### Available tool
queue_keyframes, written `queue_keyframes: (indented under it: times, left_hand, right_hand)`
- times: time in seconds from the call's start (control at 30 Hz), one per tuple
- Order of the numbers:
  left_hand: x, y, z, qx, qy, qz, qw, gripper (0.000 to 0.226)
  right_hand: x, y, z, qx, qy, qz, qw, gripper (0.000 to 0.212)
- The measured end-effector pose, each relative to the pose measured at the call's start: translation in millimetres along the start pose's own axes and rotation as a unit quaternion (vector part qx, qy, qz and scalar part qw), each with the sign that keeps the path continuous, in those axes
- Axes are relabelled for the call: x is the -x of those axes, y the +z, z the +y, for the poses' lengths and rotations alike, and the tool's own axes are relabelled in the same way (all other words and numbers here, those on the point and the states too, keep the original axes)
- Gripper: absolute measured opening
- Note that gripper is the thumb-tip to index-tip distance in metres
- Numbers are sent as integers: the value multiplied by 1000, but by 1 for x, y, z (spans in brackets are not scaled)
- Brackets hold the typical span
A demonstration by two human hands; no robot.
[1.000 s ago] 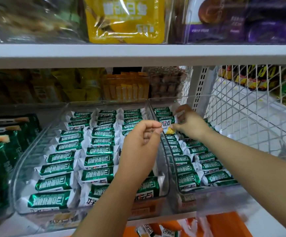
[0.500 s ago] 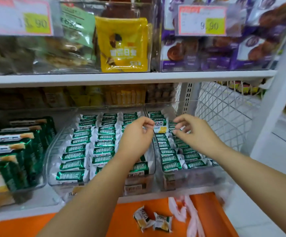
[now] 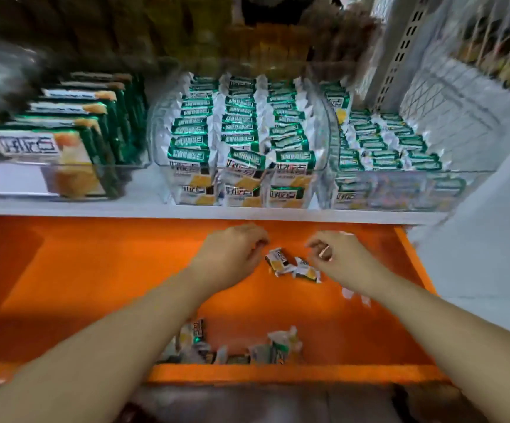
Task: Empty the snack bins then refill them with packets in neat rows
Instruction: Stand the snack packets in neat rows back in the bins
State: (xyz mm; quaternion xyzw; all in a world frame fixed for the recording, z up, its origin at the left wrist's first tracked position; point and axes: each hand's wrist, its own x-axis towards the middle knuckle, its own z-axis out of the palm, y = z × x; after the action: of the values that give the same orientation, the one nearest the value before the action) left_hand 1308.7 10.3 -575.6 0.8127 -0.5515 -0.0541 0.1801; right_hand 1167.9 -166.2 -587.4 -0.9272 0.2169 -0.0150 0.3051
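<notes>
Filling middle bin (image 3: 159, 148) and right bin (image 3: 400, 171), green packets (image 3: 189, 138) are lying in rows; left hand (image 3: 232, 254), right hand (image 3: 337, 259) hovering, fingers loosely curled, empty.

White shelf (image 3: 247, 214) bears clear bins (image 3: 158, 154); orange shelf (image 3: 95, 285) bears loose packets (image 3: 281, 261).

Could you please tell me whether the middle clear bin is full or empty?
Full: the middle clear bin holds three rows of green packets, front to back, up to its rim.

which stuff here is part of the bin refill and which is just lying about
Job: loose packets, middle bin, right bin, front-edge packets on the orange shelf, left hand, right hand.
Lying about: large green packs, wire mesh divider.
</notes>
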Motion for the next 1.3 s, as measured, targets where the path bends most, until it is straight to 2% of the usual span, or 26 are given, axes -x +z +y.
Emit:
queue_keyframes:
  times: [0.1, 0.2, 0.3, 0.43, 0.6, 0.73, 0.83, 0.93, 1.0, 1.17, 1.23, 1.3]
  left_hand:
    - [0, 29, -41, -18, -75, -126, 989, 31]
    - [-2, 58, -85, -27, -126, -234, 964, 42]
    - [2, 86, -123, -15, -174, -291, 941, 48]
    - [3, 122, -156, 14, -203, -333, 921, 56]
    - [6, 136, -183, -48, -242, -356, 901, 71]
    - [18, 142, -191, -29, -255, -421, 870, 67]
    - [25, 148, -188, -9, -264, -443, 857, 78]
    - [26, 148, -176, -17, -253, -449, 857, 70]
    - [25, 143, -165, -16, -228, -449, 864, 70]
    - [41, 125, -156, 19, -167, -419, 892, 77]
    - [56, 120, -153, 9, -197, -417, 887, 90]
    - [77, 118, -152, 19, -264, -439, 859, 105]
  right_hand:
    - [-23, 34, 27, 22, 57, -86, 994, 39]
    - [-47, 64, 62, 47, 107, -137, 984, 58]
    - [-70, 94, 93, 65, 125, -163, 976, 79]
    - [-102, 129, 117, 108, 111, -176, 972, 92]
    - [-132, 164, 132, 145, 136, -227, 953, 98]
    - [-127, 183, 123, 177, 71, -265, 945, 99]
    - [-105, 188, 99, 160, 37, -332, 929, 96]
    - [-82, 178, 67, 128, 35, -420, 898, 90]
    - [-72, 170, 55, 94, 32, -447, 889, 90]
    - [-40, 155, 64, 105, 7, -427, 898, 105]
    - [-23, 155, 78, 105, 55, -371, 921, 104]
    - [-9, 157, 92, 73, 119, -347, 927, 104]
